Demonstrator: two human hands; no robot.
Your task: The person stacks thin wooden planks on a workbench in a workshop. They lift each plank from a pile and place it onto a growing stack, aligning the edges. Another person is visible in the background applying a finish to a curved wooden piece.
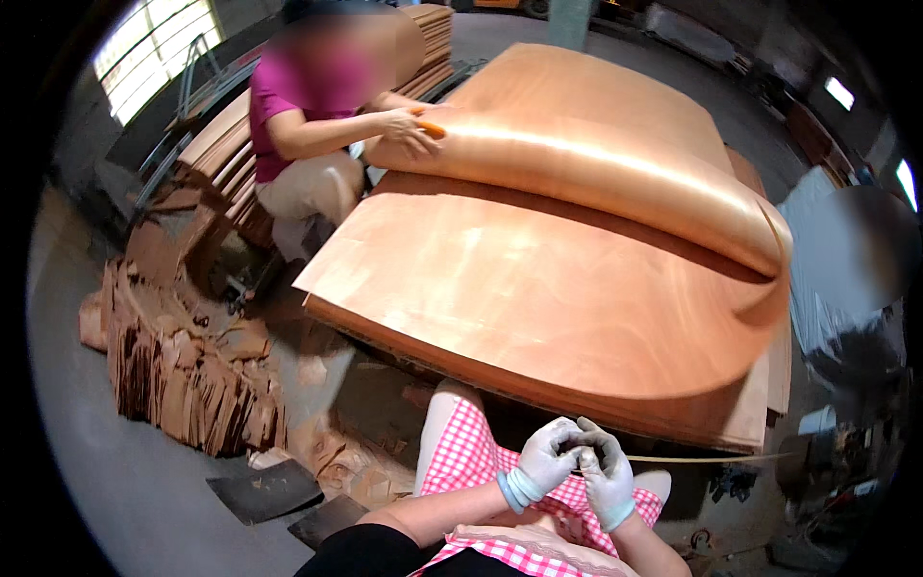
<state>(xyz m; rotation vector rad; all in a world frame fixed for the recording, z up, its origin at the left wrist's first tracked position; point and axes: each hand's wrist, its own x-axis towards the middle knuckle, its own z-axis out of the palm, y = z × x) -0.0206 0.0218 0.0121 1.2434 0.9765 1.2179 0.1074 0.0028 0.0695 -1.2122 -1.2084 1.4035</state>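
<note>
My left hand (545,456) and my right hand (607,476) wear pale gloves, darkened with dirt at the fingers. They meet in front of my lap, fingertips pinched together. Whatever lies between the fingers is too small or hidden to name. Just beyond them is the near edge of a stack of large, thin reddish-brown wood veneer sheets (538,298). Across the stack the top sheet is folded back in a wide, shiny curl (577,163). At the far left, a person in a magenta shirt has a hand (409,130) at the end of that curl, with an orange object (430,127) by the fingers.
Broken veneer scraps (192,385) are piled on the floor at the left, with dark flat pieces (264,490) nearby. Behind the person are stacked boards (216,159). A thin pale strip (702,459) stretches right from my hands. Plastic-like sheeting (827,250) covers something at the right.
</note>
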